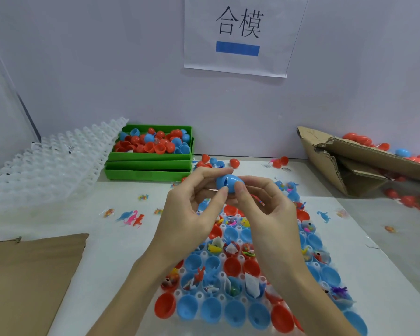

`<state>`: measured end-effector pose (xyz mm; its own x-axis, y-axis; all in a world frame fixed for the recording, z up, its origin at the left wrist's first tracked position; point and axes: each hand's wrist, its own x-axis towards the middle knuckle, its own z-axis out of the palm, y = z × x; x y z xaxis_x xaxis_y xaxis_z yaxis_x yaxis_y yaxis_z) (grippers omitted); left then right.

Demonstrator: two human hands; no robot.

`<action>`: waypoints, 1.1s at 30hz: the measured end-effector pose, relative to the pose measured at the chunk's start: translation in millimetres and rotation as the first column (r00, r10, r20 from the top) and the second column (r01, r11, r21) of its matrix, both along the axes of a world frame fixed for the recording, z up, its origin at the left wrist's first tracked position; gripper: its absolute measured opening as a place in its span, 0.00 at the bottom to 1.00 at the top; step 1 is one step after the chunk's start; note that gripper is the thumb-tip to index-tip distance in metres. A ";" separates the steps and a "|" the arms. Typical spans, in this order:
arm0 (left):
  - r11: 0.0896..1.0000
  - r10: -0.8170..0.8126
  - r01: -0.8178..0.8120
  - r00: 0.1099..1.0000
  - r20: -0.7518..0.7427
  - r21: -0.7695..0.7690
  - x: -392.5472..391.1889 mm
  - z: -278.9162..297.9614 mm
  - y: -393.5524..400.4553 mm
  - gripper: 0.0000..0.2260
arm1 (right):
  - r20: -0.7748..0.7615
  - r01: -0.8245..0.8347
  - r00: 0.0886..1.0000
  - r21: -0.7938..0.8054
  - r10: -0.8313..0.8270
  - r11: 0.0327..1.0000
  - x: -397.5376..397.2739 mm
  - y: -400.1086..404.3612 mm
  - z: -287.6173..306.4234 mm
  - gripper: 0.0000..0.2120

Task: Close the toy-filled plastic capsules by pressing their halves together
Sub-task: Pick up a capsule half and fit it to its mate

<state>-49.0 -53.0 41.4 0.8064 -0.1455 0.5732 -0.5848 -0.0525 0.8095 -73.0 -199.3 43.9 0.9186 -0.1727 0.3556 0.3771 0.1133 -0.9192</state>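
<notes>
Pinching a blue capsule (229, 183) between both hands' fingers (224, 190), you're mid-press; most filled halves (230, 248) in the tray (200, 295) remain open.

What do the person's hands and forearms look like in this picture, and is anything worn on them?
Both the left hand and the right hand are bare: no gloves, rings, watch or wristbands show. The forearms are bare too, with no sleeve visible down to the bottom edge of the frame. The fingernails look short and unpainted.
</notes>
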 end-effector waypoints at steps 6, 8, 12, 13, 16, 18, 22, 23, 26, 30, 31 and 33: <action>0.999 0.019 -0.019 1.000 0.005 -0.039 3.8 3.3 9.8 0.17 | 0.040 -0.025 0.999 -0.022 0.026 0.999 -2.0 -2.7 4.8 0.07; 0.998 0.029 -0.027 0.999 0.028 -0.051 3.6 4.1 11.6 0.17 | 0.055 -0.037 0.998 -0.043 0.039 0.998 -2.8 -2.7 5.4 0.07; 0.997 0.051 -0.047 0.997 0.062 -0.068 2.8 4.1 8.4 0.17 | 0.125 0.020 0.992 -0.126 -0.004 0.992 -2.5 -4.9 7.1 0.06; 0.996 0.063 -0.059 0.996 0.070 -0.066 2.6 4.0 7.7 0.17 | 0.141 0.039 0.990 -0.149 -0.018 0.988 -2.2 -5.1 7.5 0.06; 0.994 0.108 -0.104 0.990 0.089 -0.044 1.0 3.0 6.8 0.17 | 0.174 0.068 0.984 -0.202 -0.032 0.977 -1.7 -5.2 7.1 0.06; 0.987 0.158 -0.158 0.980 0.123 -0.010 -0.6 1.9 5.8 0.17 | 0.194 0.070 0.981 -0.237 -0.024 0.969 -1.8 -4.3 6.6 0.06; 0.957 0.246 -0.280 0.921 0.301 0.073 -3.4 0.8 2.7 0.16 | 0.183 0.050 0.983 -0.317 0.010 0.947 -3.9 3.4 2.8 0.13; 0.943 0.258 -0.316 0.893 0.370 0.105 -3.9 0.3 1.3 0.16 | 0.161 0.045 0.987 -0.317 0.006 0.947 -4.4 5.0 1.8 0.15; 0.871 0.258 -0.443 0.780 0.570 0.212 -4.3 -4.9 -2.1 0.15 | 0.081 0.047 0.996 -0.275 -0.025 0.960 -2.4 2.3 0.2 0.15; 0.835 0.254 -0.493 0.740 0.623 0.246 -4.7 -11.1 -3.6 0.15 | 0.050 0.051 0.998 -0.305 -0.037 0.951 -0.1 -5.6 1.4 0.12; 0.828 0.256 -0.502 0.736 0.627 0.251 -4.7 -11.7 -3.3 0.15 | 0.053 0.050 0.998 -0.308 -0.036 0.950 -0.2 -6.1 1.7 0.12; 0.825 0.259 -0.502 0.742 0.618 0.258 -4.3 -11.3 -3.2 0.16 | 0.063 0.050 0.997 -0.306 -0.032 0.951 -0.7 -7.3 2.3 0.13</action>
<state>-53.4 -56.3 30.1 0.4173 -0.1991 0.8867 -0.7668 -0.6007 0.2261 -73.7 -206.6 46.2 0.8896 -0.0840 0.4489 0.4283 -0.1876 -0.8839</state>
